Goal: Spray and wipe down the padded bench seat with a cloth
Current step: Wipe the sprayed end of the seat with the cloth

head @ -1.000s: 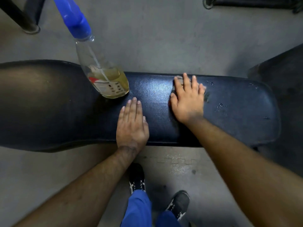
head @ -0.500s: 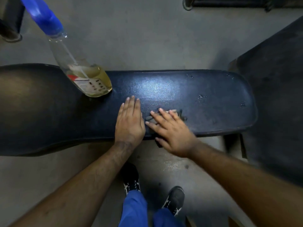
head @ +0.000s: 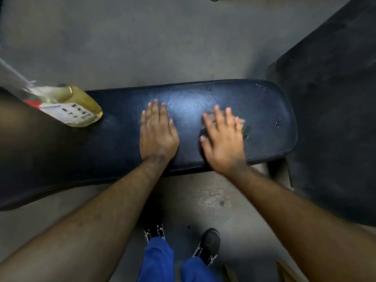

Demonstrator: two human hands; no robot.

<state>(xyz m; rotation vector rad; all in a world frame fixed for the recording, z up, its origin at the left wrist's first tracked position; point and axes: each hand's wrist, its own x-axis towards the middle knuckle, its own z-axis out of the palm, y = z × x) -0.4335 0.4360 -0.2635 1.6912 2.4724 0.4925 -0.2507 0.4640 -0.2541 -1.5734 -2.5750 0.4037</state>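
The dark blue padded bench seat runs across the middle of the view, with a few droplets near its right end. My left hand lies flat on the pad with straight fingers. My right hand, blurred, presses flat on a dark cloth that is mostly hidden beneath it; only a corner shows by the fingers. A clear spray bottle holding yellowish liquid stands on the pad at the left, its top out of view.
Grey concrete floor surrounds the bench. A dark padded surface stands close at the right end. My shoes and blue trousers are below the bench's near edge. A wet patch marks the floor by my feet.
My right hand slid with the cloth from the pad's near edge back up and to the right. The left hand stayed flat in place. The view shifted, putting the bottle's top out of sight.
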